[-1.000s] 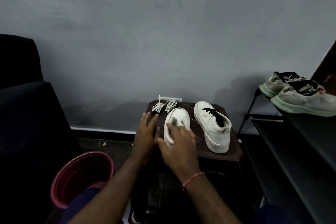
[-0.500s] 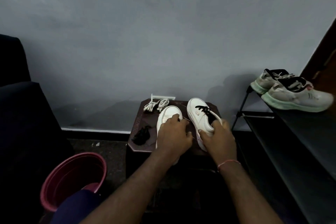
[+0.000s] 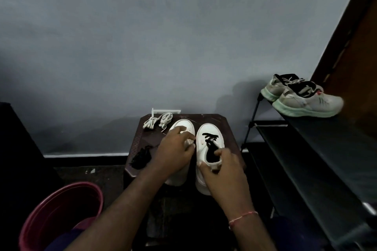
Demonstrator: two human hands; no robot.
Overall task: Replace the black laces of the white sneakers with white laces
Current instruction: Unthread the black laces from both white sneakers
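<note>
Two white sneakers stand side by side on a small dark stool (image 3: 224, 126), toes toward the wall. The left sneaker (image 3: 182, 125) has no lace showing; my left hand (image 3: 175, 153) rests on top of it with curled fingers. The right sneaker (image 3: 204, 134) carries a black lace (image 3: 210, 138). My right hand (image 3: 221, 166) grips that sneaker at the heel collar, fingers touching the lace's near end. Two bundled white laces (image 3: 158, 120) lie at the stool's back left. A removed black lace (image 3: 140, 158) lies bunched at its front left.
A pink bucket (image 3: 61, 210) stands on the floor at lower left. A black shoe rack (image 3: 306, 149) at right bears a pair of grey sneakers (image 3: 302, 98) with mint soles. A grey wall rises behind the stool; a dark seat is at far left.
The right sneaker has been drawn closer and turned straight, beside the left one. My right hand slid from its side to its heel. My left hand stays on the left sneaker.
</note>
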